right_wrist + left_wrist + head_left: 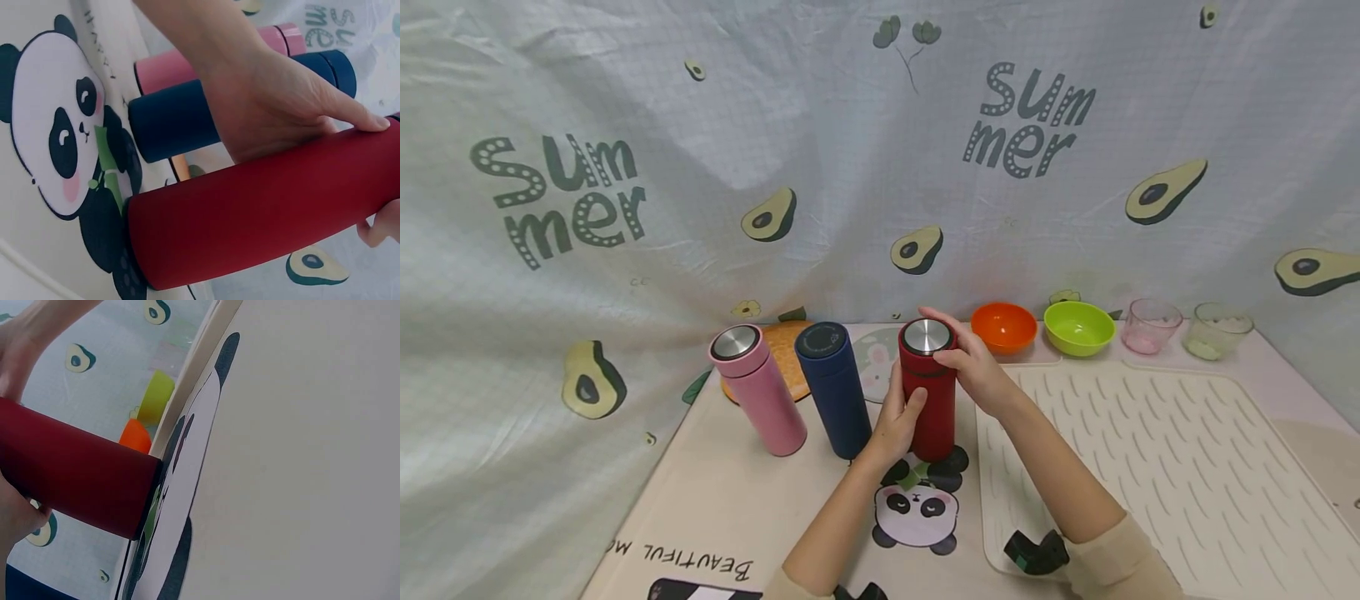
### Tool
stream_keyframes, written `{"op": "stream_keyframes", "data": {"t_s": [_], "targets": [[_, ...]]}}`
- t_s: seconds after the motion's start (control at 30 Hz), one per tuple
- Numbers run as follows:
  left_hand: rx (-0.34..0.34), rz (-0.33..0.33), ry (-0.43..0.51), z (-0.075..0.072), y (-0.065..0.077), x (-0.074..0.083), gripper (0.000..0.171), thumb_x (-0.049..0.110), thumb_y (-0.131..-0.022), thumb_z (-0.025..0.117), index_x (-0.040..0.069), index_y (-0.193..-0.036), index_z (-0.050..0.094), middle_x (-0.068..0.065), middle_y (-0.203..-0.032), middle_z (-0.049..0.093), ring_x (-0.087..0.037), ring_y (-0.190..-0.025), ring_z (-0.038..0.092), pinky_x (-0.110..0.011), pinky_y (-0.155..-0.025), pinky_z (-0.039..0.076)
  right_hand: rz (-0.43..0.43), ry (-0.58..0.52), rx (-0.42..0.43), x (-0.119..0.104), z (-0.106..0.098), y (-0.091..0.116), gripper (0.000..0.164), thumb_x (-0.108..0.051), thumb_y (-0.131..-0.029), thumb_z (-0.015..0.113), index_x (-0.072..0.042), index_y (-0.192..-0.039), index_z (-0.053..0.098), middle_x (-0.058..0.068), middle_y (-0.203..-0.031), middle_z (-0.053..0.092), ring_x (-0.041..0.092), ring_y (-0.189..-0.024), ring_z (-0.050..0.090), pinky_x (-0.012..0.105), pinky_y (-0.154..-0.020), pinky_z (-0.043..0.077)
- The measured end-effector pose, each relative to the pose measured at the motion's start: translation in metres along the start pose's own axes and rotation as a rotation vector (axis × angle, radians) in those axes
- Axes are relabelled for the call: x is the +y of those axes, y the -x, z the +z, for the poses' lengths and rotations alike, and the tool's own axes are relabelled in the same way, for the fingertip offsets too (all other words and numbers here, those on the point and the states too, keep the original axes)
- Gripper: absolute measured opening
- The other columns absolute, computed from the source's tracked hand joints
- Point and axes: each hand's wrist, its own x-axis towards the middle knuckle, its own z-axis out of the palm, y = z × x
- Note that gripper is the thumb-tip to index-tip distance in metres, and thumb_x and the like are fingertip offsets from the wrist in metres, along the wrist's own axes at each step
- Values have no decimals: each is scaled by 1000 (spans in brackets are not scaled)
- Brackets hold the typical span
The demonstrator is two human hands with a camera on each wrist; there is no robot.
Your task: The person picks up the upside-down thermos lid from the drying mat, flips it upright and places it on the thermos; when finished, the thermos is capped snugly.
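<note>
A red thermos [934,417] with a steel-topped lid stands upright on the table, over the panda print. My left hand [897,421] grips its body from the left, thumb in front. Higher up, my right hand [973,367] holds it around the lid, with the thumb across the front near the lid's seam. In the right wrist view the red thermos [262,206] has its base at the table top. To its left stand a blue thermos [835,396] and a pink thermos [765,400], both upright with lids on.
A cream ridged mat [1150,467] covers the right side of the table. Along the back edge stand an orange bowl [1003,328], a green bowl [1078,328], a pink glass [1150,327] and a greenish glass [1216,331]. A patterned curtain [820,125] hangs behind.
</note>
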Motion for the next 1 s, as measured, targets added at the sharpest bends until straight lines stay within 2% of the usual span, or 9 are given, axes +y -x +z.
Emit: {"op": "stream_keyframes", "data": {"t_s": [0.03, 0.13, 0.23, 0.33, 0.47, 0.6, 0.67, 0.8, 1.0], "targets": [[-2, -3, 1, 0, 0, 0, 71, 45, -96, 37, -2, -141, 9, -27, -129, 36, -37, -115, 43, -40, -94, 40, 1, -13, 3, 0, 0, 0, 61, -5, -83, 48, 3, -139, 26, 21, -127, 40, 19, -108, 48, 28, -93, 42], [-10, -10, -1, -1, 0, 0, 73, 48, -95, 36, -1, -141, 9, -27, -129, 36, -36, -115, 44, -39, -94, 41, 0, 44, 30, 1, 1, 1, 60, -6, -84, 57, 0, -137, 30, 17, -123, 44, 19, -105, 51, 29, -89, 45], [-17, -10, -8, -2, 1, 0, 75, 50, -94, 35, -2, -142, 8, -28, -129, 36, -38, -115, 43, -39, -93, 41, 3, 54, 22, 0, 2, 1, 61, -7, -86, 54, -1, -139, 25, 19, -127, 41, 19, -108, 48, 28, -91, 43], [-9, -7, -11, -4, 0, -14, 75, 53, -92, 36, 4, -143, 9, -24, -129, 38, -34, -115, 44, -39, -94, 40, -12, 15, 14, 0, 2, 0, 59, -6, -85, 49, 4, -138, 26, 19, -126, 42, 20, -108, 48, 28, -91, 43], [-9, -15, -6, -5, 0, -19, 72, 52, -93, 36, 7, -143, 10, -20, -130, 38, -31, -116, 44, -39, -94, 40, -16, 26, 51, 1, 3, 0, 56, -5, -82, 56, 5, -131, 31, 10, -118, 47, 18, -103, 51, 28, -87, 46], [-12, -27, -16, -2, 1, -2, 73, 49, -95, 35, 1, -142, 7, -24, -131, 36, -36, -117, 43, -41, -95, 40, -19, 54, 22, 1, 2, 1, 59, -5, -81, 52, 4, -135, 29, 13, -121, 46, 17, -104, 51, 28, -88, 45], [-14, -30, -12, -2, 1, 0, 74, 49, -95, 35, 0, -142, 6, -25, -132, 35, -36, -118, 42, -42, -95, 39, -24, 47, 15, 0, 2, 0, 58, -5, -81, 51, 4, -135, 31, 13, -120, 47, 17, -103, 52, 28, -88, 45], [-18, -32, 1, -2, 1, 0, 74, 49, -95, 36, 1, -142, 7, -25, -132, 35, -36, -118, 41, -43, -95, 39, -13, 38, 50, -1, 3, 0, 56, -5, -80, 58, 4, -130, 34, 9, -115, 49, 17, -99, 52, 28, -85, 47], [-21, -18, 3, -2, 1, -1, 74, 48, -95, 36, 0, -142, 7, -26, -129, 36, -37, -116, 42, -43, -95, 39, -12, 73, 49, 0, 3, -1, 55, -5, -82, 53, 4, -133, 35, 14, -118, 49, 20, -102, 52, 29, -86, 46]]}}
